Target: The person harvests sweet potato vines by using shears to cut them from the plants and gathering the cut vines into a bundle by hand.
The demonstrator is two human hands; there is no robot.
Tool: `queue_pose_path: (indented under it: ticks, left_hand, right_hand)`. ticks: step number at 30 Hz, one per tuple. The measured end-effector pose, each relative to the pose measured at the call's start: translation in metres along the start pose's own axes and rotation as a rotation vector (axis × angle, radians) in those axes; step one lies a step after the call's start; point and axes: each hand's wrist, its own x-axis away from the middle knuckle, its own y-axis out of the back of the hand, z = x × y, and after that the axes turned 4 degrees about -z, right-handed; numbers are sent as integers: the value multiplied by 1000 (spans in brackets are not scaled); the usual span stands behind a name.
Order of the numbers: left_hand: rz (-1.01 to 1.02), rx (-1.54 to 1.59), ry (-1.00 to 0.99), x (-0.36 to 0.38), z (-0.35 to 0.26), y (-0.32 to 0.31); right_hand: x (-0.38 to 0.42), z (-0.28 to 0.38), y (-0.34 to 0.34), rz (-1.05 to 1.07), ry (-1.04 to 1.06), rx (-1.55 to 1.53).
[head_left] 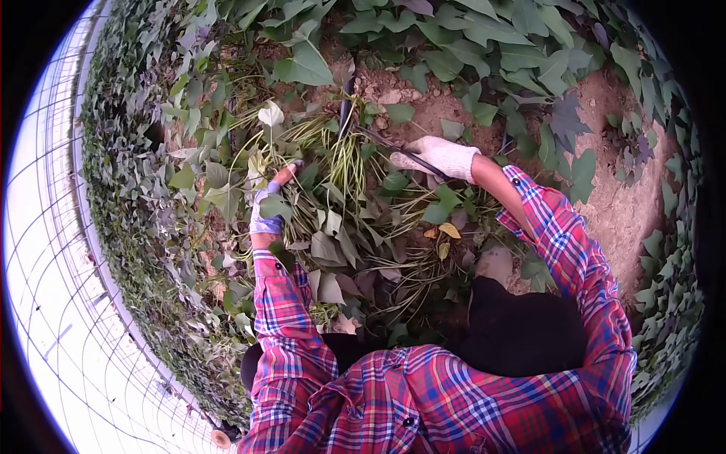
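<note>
My right hand (439,157), in a white glove, is closed round the dark handle of a cutting tool (386,141), whose blades point left toward a bundle of thin green stems (348,159). On the left side of that bundle is my left hand (274,198), in a pale purple covering with a bare fingertip showing. Leaves hide part of it, and whether it grips any stems is not clear. A dark narrow hose (347,106) runs down to the top of the stems.
Leafy vines (522,38) spread across the top and left. Brown soil (616,204) shows at the right. Yellow leaves (449,230) lie below my right hand. A mesh fence (45,227) curves along the far left. My dark-clothed knee (529,329) is at lower right.
</note>
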Motion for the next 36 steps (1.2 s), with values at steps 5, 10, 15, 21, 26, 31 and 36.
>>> queue_pose_path:
  ticks: [5, 10, 15, 21, 26, 31, 36]
  left_hand:
    - [48, -258, 43, -31, -6, -34]
    - [-218, -790, 118, -59, -13, -94]
    - [-106, -474, 244, -72, 1, -90]
    - [-176, -465, 380, -86, 3, -96]
    - [-131, -427, 334, -92, 14, -95]
    - [-63, 433, 556, -89, 29, -56]
    - [96, 446, 454, -90, 50, -46]
  right_hand:
    - [-8, -7, -6, -98, 38, 140]
    - [5, 7, -6, -177, 60, 210]
    - [-1, 1, -2, -113, -13, 131]
    - [-8, -2, 0, -85, -7, 119]
    - [-8, -2, 1, -92, 0, 152]
    - [-20, -19, 1, -66, 81, 123]
    - [-1, 7, 3, -27, -35, -1]
